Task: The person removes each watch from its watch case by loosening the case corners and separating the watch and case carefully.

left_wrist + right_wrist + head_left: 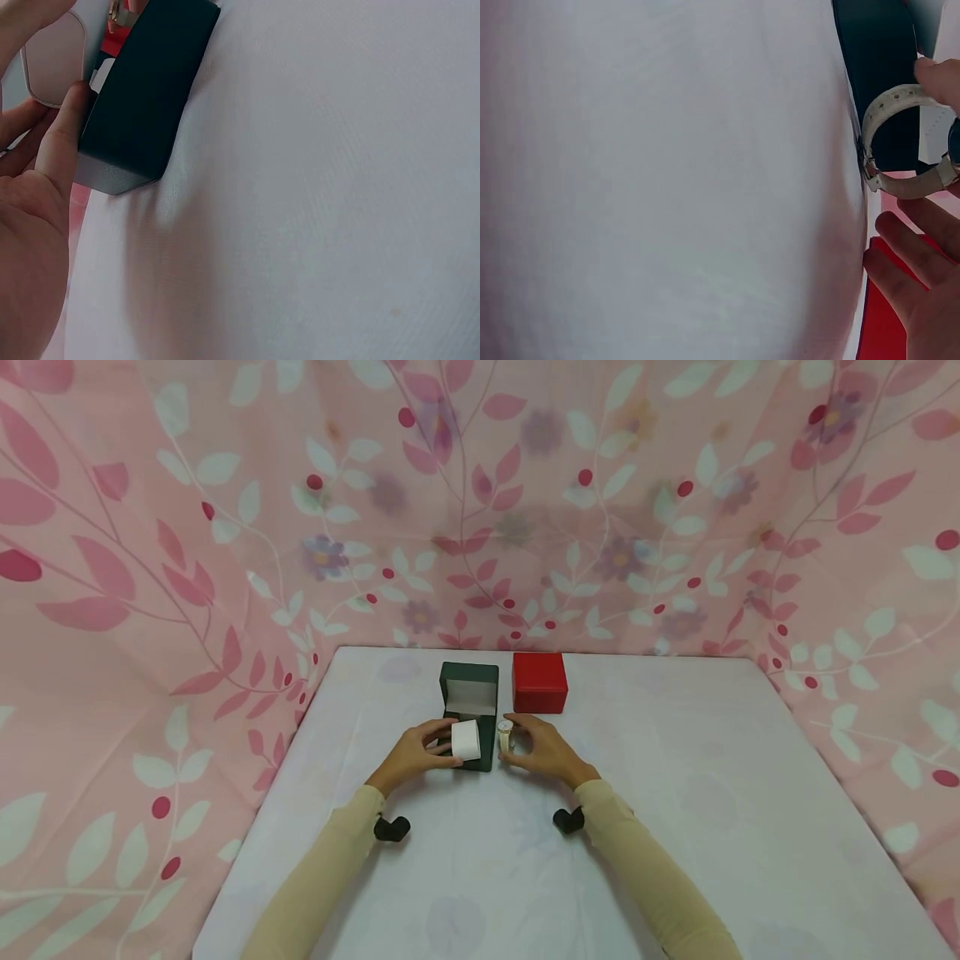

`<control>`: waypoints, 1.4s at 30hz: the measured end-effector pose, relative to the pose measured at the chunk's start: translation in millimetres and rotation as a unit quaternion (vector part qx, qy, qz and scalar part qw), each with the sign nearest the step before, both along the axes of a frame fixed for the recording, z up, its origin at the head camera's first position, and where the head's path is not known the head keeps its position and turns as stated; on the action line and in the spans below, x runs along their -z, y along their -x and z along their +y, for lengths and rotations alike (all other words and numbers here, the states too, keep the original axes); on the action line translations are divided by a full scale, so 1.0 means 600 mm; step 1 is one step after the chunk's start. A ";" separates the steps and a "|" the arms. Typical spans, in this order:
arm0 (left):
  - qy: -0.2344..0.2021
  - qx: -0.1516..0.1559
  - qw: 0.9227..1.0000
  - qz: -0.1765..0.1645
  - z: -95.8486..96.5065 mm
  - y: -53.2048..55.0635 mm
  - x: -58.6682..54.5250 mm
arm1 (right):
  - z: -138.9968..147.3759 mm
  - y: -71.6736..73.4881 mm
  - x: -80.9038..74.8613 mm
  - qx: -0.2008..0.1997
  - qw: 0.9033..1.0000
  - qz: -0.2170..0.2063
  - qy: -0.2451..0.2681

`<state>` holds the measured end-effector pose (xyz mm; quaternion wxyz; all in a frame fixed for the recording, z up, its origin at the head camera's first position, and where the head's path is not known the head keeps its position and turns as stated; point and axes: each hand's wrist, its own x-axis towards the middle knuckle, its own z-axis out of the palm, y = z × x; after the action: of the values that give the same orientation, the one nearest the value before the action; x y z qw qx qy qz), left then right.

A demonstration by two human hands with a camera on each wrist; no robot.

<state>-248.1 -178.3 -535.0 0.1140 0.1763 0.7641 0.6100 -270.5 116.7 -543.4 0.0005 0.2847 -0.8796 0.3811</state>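
Item one: green box [471, 714], standing open near the far middle of the white table [675, 827], lid upright, pale lining showing inside.

Item two: white cushion [466, 739], out of its seat and held at the front of the green box. The left hand [417, 753] has its fingers curled round it, thumb resting against the box's dark side wall.

Item three: watch [505, 735] with a cream strap, buckled into a loop, just beside the box on its right. The right hand [543, 747] pinches it upright between thumb and fingertips; the other fingers lie loosely spread.

Item four: red box [539, 682], closed, just behind the right hand and touching nothing.

Progress, as I judge it: box opened, cushion lifted out, watch in hand. The watch is not on the cushion and the cushion is not seated in the box; whether the pieces are coming apart or going together cannot be told. The red box looks untouched.
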 end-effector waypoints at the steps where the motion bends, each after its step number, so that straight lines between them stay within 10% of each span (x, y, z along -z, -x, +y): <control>1: -0.002 -0.001 1.000 0.001 0.000 0.000 0.000 | -0.001 0.000 -0.001 0.001 1.000 0.001 -0.005; 21: -0.005 -0.004 1.000 -0.010 0.001 -0.002 0.000 | -0.001 0.021 -0.006 0.045 0.992 -0.038 -0.114; 42: 0.029 -0.002 1.000 0.006 0.009 0.003 -0.010 | -0.004 0.031 -0.001 0.051 0.995 -0.074 -0.045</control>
<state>-250.1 -172.9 -529.2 0.1135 0.1754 0.7824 0.5866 -289.3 114.3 -542.6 -0.0583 0.2106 -0.9068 0.3604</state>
